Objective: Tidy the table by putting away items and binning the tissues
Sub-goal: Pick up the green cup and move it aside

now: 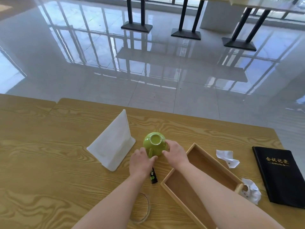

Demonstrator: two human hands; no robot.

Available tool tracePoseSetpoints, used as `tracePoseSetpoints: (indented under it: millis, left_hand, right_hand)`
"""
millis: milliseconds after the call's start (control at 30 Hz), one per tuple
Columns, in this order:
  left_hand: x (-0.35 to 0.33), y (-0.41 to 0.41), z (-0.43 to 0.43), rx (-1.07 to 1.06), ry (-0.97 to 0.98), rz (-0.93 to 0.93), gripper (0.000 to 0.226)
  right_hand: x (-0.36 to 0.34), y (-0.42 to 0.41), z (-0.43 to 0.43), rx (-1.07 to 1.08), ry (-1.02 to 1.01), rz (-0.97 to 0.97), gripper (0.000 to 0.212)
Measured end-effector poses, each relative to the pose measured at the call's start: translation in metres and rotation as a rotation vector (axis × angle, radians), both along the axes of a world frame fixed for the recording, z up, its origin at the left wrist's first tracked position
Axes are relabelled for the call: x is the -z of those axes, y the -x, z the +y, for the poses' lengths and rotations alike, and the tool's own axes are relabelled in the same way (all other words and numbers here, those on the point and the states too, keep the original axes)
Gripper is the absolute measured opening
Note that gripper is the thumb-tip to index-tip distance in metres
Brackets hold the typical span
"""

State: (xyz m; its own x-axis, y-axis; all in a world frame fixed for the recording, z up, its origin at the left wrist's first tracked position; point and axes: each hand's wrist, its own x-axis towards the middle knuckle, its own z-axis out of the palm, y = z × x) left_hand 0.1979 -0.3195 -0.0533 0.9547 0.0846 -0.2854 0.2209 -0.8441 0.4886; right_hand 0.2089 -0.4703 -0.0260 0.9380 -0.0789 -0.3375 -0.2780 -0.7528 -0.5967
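Note:
A green bowl lies upside down in the middle of the wooden table. My right hand grips its right side. My left hand rests at its near left, fingers on a green spoon handle that pokes out from under the bowl. A small black and green packet lies beside my left wrist. An empty wooden tray sits to the right under my right forearm. Two crumpled white tissues lie right of the tray, one farther, one nearer.
A white plastic stand stands left of the bowl. A black folder with gold lettering lies at the table's right edge. A clear glass ring sits near the front, partly under my left forearm. Glossy tiled floor and black table legs lie beyond.

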Motion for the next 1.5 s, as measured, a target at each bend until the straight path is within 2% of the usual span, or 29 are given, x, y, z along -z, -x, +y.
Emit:
tracePoseSetpoints:
  millis: [100,267,433,500,633,700,833,900,1000,1233,1367,1500]
  left_hand:
    - [0.004,-0.008,-0.004,-0.030,0.004,-0.032,0.044]
    - [0.001,-0.010,-0.004,-0.064,-0.002,-0.058,0.011]
    - [-0.002,-0.008,0.006,-0.102,0.098,-0.115,0.011]
    - [-0.006,-0.010,0.011,-0.139,0.245,-0.113,0.013]
    - [-0.012,-0.013,0.021,-0.449,0.848,0.222,0.015]
    - [-0.011,-0.012,0.025,-0.501,0.930,0.365,0.013]
    - [-0.006,-0.010,0.031,-0.551,1.011,0.523,0.019]
    - [-0.004,-0.009,0.033,-0.579,1.038,0.571,0.022]
    - [-0.003,-0.011,0.034,-0.586,1.031,0.547,0.022]
    - [-0.004,-0.010,0.031,-0.488,0.793,0.294,0.027]
    - [-0.002,0.003,0.033,-0.332,0.588,0.246,0.029]
    - [-0.003,0.015,0.035,-0.268,0.621,0.234,0.024]
  right_hand:
    - [0.005,-0.003,-0.002,-0.004,-0.013,0.000,0.056]
    - [0.006,-0.005,-0.006,-0.031,-0.037,-0.005,0.051]
    - [0.002,-0.005,-0.011,-0.034,-0.062,-0.055,0.052]
    - [-0.001,-0.006,-0.017,-0.018,-0.070,-0.092,0.054]
    - [-0.008,-0.011,-0.027,0.109,-0.148,-0.070,0.059]
    - [-0.008,-0.014,-0.026,0.165,-0.222,-0.001,0.062]
    - [0.004,-0.020,-0.011,0.194,-0.270,0.121,0.061]
    - [0.010,-0.024,-0.005,0.224,-0.259,0.147,0.054]
    - [0.014,-0.029,0.000,0.237,-0.213,0.164,0.044]
    - [0.008,-0.040,0.003,0.218,-0.193,0.105,0.035]
    - [0.007,-0.036,0.005,0.250,-0.243,0.061,0.035]
    - [0.014,-0.010,0.012,0.437,-0.388,0.074,0.041]
